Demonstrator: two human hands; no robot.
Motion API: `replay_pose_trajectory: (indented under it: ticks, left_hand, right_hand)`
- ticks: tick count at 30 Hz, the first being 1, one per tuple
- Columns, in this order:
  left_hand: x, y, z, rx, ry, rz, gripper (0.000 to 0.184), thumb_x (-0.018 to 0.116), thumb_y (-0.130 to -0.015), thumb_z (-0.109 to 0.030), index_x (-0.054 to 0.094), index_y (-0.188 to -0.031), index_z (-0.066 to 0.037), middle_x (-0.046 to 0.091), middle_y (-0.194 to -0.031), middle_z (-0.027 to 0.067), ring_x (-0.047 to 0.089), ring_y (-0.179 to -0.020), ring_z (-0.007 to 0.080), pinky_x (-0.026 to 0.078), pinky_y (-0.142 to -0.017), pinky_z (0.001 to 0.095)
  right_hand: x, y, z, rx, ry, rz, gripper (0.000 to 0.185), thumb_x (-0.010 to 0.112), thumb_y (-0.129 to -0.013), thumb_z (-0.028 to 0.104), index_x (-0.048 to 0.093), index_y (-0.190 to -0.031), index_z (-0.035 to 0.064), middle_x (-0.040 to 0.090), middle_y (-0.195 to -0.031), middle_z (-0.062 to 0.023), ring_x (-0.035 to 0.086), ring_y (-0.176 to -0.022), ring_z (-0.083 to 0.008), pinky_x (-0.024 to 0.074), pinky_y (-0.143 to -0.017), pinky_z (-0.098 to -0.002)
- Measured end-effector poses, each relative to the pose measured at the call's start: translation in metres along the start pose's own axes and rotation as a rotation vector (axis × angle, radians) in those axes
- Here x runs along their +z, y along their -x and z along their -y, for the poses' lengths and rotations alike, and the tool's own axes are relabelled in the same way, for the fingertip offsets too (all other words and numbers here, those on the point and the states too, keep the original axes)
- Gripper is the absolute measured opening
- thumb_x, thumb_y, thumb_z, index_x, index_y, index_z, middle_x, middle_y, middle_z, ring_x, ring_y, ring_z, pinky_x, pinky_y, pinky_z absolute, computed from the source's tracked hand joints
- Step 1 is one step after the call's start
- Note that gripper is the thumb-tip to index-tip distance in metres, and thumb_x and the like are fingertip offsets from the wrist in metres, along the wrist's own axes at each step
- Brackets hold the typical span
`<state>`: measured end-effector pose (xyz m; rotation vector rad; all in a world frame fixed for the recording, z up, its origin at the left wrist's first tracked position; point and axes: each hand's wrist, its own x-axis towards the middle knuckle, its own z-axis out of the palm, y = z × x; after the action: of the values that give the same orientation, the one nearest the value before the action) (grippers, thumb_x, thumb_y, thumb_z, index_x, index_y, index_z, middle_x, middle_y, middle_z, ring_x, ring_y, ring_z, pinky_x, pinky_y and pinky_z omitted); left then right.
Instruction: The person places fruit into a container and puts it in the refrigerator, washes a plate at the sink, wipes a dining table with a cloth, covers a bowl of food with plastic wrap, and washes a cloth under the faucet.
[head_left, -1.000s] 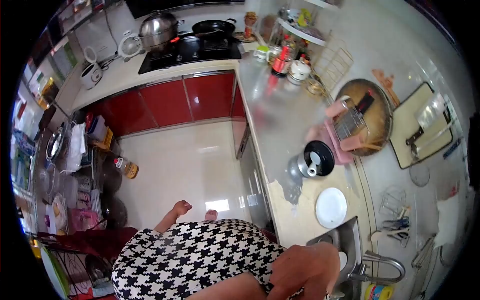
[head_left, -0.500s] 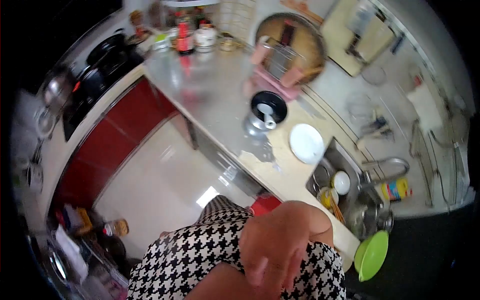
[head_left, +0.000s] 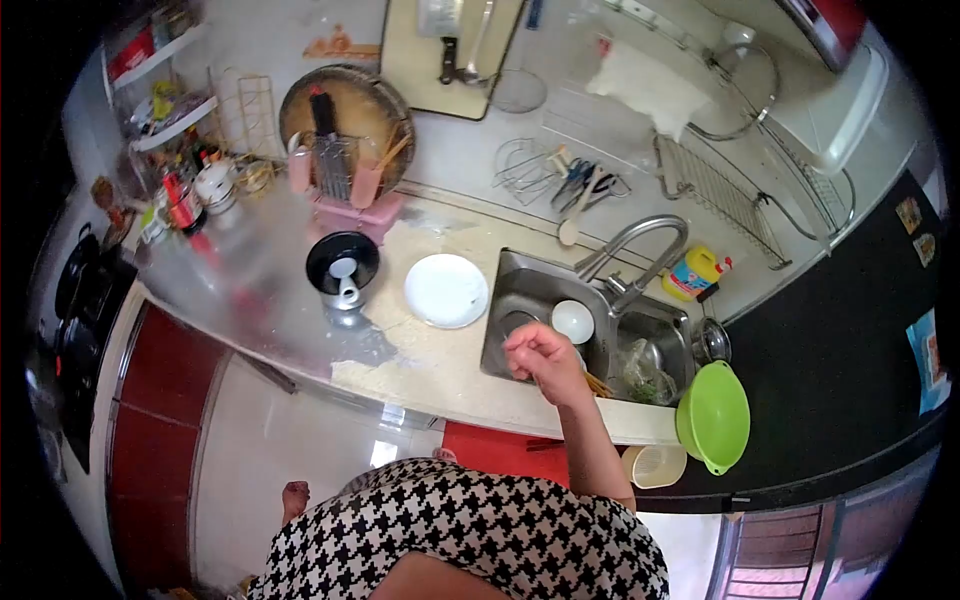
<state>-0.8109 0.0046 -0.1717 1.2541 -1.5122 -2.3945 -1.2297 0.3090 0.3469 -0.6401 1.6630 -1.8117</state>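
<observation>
Mid-frame, I see the right hand (head_left: 545, 361) half-open, apparently nothing taken up, bowl (head_left: 573, 318) inside sink (head_left: 515, 282), plate (head_left: 446, 290) on table (head_left: 450, 365), left hand (head_left: 296, 496) unreadable.

Bright, even light fills the middle. White glare marks the floor (head_left: 265, 440), and soft sheen with reddish reflections streaks the metal tabletop (head_left: 262, 255). Fisheye distortion bows its front edge; corners fall black, and the upper-left shelf (head_left: 178, 122) looks smeared.

Red cabinets (head_left: 160, 400), pale wall (head_left: 560, 110), glossy floor (head_left: 260, 440) (catching light)
</observation>
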Motion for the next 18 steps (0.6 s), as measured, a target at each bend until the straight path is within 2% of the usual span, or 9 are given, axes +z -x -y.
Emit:
replay_pose_trajectory:
  ticks: [1, 2, 4, 7, 11, 12, 15, 17, 18]
  left_hand:
    - [0.011, -0.007, 0.000, 0.010, 0.103, 0.163, 0.011, 0.048, -0.072, -0.006, 0.045, -0.062, -0.010, 0.042, -0.053, -0.0020, 0.041, -0.046, 0.0127, 0.031, -0.041, 0.0263]
    - [0.027, -0.003, 0.000, -0.045, -0.258, 0.025, 0.010, 0.048, -0.072, -0.007, 0.046, -0.063, -0.009, 0.043, -0.053, -0.0016, 0.042, -0.047, 0.0131, 0.032, -0.042, 0.0266]
    - [0.057, -0.004, -0.008, -0.122, -0.536, -0.013, 0.008, 0.049, -0.073, -0.008, 0.047, -0.065, -0.009, 0.045, -0.055, -0.0008, 0.043, -0.048, 0.0137, 0.033, -0.043, 0.0273]
    - [0.090, -0.007, -0.028, -0.145, -0.679, 0.075, 0.006, 0.049, -0.074, -0.010, 0.049, -0.068, -0.008, 0.047, -0.057, 0.0004, 0.045, -0.050, 0.0147, 0.035, -0.045, 0.0282]
    - [0.112, -0.020, -0.052, -0.165, -0.810, 0.195, 0.006, 0.050, -0.075, -0.013, 0.051, -0.072, -0.008, 0.050, -0.060, 0.0020, 0.048, -0.053, 0.0159, 0.037, -0.048, 0.0295]
    - [0.112, -0.028, -0.057, -0.172, -0.846, 0.225, 0.007, 0.050, -0.076, -0.014, 0.052, -0.073, -0.008, 0.051, -0.061, 0.0024, 0.049, -0.054, 0.0162, 0.038, -0.049, 0.0298]
    - [0.120, -0.039, -0.079, -0.195, -0.968, 0.332, 0.010, 0.050, -0.077, -0.016, 0.053, -0.076, -0.007, 0.053, -0.063, 0.0036, 0.051, -0.056, 0.0172, 0.040, -0.051, 0.0308]
    - [0.121, -0.053, -0.088, -0.192, -1.068, 0.413, 0.012, 0.051, -0.077, -0.017, 0.054, -0.078, -0.007, 0.055, -0.065, 0.0044, 0.052, -0.058, 0.0178, 0.041, -0.052, 0.0315]
    - [0.123, -0.061, -0.093, -0.188, -1.120, 0.460, 0.013, 0.051, -0.078, -0.018, 0.055, -0.079, -0.006, 0.056, -0.065, 0.0048, 0.053, -0.058, 0.0181, 0.041, -0.053, 0.0318]
  right_hand:
    - [-0.017, 0.005, -0.001, -0.013, -0.013, -0.038, 0.010, 0.058, -0.084, 0.009, 0.057, -0.093, 0.0044, 0.055, -0.076, 0.0002, 0.050, -0.066, -0.0050, 0.0405, -0.057, -0.0188]
    - [-0.033, 0.010, -0.002, -0.027, -0.025, -0.075, 0.009, 0.058, -0.084, 0.009, 0.056, -0.092, 0.0045, 0.055, -0.076, 0.0002, 0.050, -0.066, -0.0051, 0.0406, -0.057, -0.0190]
    - [-0.056, 0.019, -0.008, -0.035, -0.039, -0.155, 0.006, 0.057, -0.084, 0.009, 0.054, -0.087, 0.0052, 0.054, -0.075, 0.0003, 0.049, -0.064, -0.0055, 0.0401, -0.056, -0.0192]
    - [-0.077, 0.038, -0.013, 0.033, -0.021, -0.215, 0.005, 0.057, -0.085, 0.009, 0.052, -0.084, 0.0058, 0.053, -0.074, 0.0005, 0.047, -0.061, -0.0055, 0.0393, -0.055, -0.0192]
    - [-0.103, 0.061, -0.038, 0.080, -0.003, -0.375, 0.013, 0.052, -0.089, 0.017, 0.051, -0.081, 0.0065, 0.052, -0.071, 0.0002, 0.046, -0.059, -0.0059, 0.0393, -0.054, -0.0198]
    - [-0.109, 0.067, -0.046, 0.104, -0.038, -0.407, 0.019, 0.047, -0.092, 0.023, 0.052, -0.082, 0.0065, 0.053, -0.071, -0.0009, 0.047, -0.059, -0.0066, 0.0397, -0.054, -0.0207]
    - [-0.111, 0.090, -0.041, 0.161, -0.176, -0.526, 0.023, 0.045, -0.094, 0.026, 0.055, -0.090, 0.0054, 0.056, -0.074, -0.0023, 0.048, -0.059, -0.0079, 0.0417, -0.055, -0.0216]
    - [-0.109, 0.109, -0.045, 0.123, -0.129, -0.591, 0.029, 0.045, -0.094, 0.025, 0.053, -0.113, 0.0053, 0.060, -0.091, -0.0057, 0.056, -0.069, -0.0110, 0.0467, -0.062, -0.0235]
    - [-0.100, 0.118, -0.040, 0.131, -0.147, -0.668, 0.029, 0.046, -0.093, 0.025, 0.052, -0.115, 0.0058, 0.060, -0.095, -0.0060, 0.057, -0.073, -0.0113, 0.0470, -0.063, -0.0238]
